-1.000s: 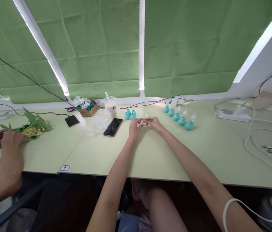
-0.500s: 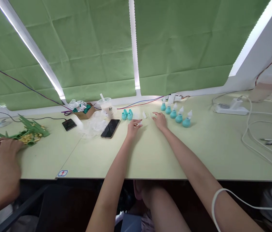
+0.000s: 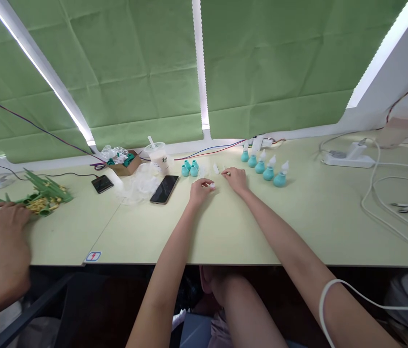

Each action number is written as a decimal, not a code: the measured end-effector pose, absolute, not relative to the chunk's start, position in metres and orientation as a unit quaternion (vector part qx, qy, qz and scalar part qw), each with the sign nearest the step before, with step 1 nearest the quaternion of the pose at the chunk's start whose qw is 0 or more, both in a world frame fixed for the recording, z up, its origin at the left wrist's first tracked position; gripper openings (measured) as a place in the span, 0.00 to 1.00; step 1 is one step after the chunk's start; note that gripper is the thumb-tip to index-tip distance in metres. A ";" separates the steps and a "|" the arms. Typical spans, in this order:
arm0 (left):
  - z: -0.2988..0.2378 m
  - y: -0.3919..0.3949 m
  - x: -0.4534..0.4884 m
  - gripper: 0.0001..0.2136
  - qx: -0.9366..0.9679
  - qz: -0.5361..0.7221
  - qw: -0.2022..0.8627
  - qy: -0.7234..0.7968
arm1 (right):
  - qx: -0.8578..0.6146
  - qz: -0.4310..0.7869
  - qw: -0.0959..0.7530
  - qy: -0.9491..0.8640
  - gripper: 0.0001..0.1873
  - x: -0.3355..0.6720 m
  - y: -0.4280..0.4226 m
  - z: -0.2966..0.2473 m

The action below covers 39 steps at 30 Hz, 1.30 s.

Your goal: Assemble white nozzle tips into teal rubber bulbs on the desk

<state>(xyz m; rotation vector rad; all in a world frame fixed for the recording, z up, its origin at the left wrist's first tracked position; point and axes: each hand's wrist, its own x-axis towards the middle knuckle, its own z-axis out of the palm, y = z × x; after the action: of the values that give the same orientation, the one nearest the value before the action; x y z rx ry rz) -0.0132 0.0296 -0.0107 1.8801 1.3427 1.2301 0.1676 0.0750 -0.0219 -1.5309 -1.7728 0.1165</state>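
Observation:
My left hand (image 3: 200, 192) is closed in a pinch on a small white piece (image 3: 212, 185) just above the table. My right hand (image 3: 237, 180) rests its fingertips together at the tabletop; whatever small pale thing lies between them is too small to make out. Just left of those fingertips lie small translucent white tips (image 3: 216, 168). Several teal bulbs (image 3: 189, 169) without tips stand grouped beyond my left hand. A slanting row of teal bulbs (image 3: 269, 174), most or all topped with pointed white tips, stands right of my right hand.
Left of my hands lie a black phone (image 3: 164, 189), a crumpled plastic bag (image 3: 139, 186), a drink cup (image 3: 159, 157) and a small cardboard box (image 3: 128, 167). A co-worker's hands (image 3: 8, 217) handle green parts far left. A power strip (image 3: 348, 159) and white cables lie right.
My right fingers have drawn together at the tabletop, where they were more spread before. The white piece in my left hand shows more clearly now. The view has shifted slightly.

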 end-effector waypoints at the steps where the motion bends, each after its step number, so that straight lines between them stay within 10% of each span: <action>1: -0.011 0.030 -0.014 0.09 0.695 0.453 0.268 0.490 | -0.586 0.063 0.416 -0.692 0.09 0.165 0.072 -0.020; 15: -0.007 0.025 -0.006 0.13 0.694 0.476 0.335 0.425 | -0.460 0.267 0.566 -0.629 0.11 0.154 0.008 -0.002; 39: -0.005 0.015 0.003 0.05 0.766 0.469 0.142 0.415 | -0.449 0.499 0.480 -0.564 0.15 0.173 0.019 0.002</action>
<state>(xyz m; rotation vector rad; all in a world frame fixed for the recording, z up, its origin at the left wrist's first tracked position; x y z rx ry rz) 0.0030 0.0147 -0.0054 2.2114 1.1968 1.3545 0.1730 0.0192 0.0015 -1.0954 -1.3768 1.2182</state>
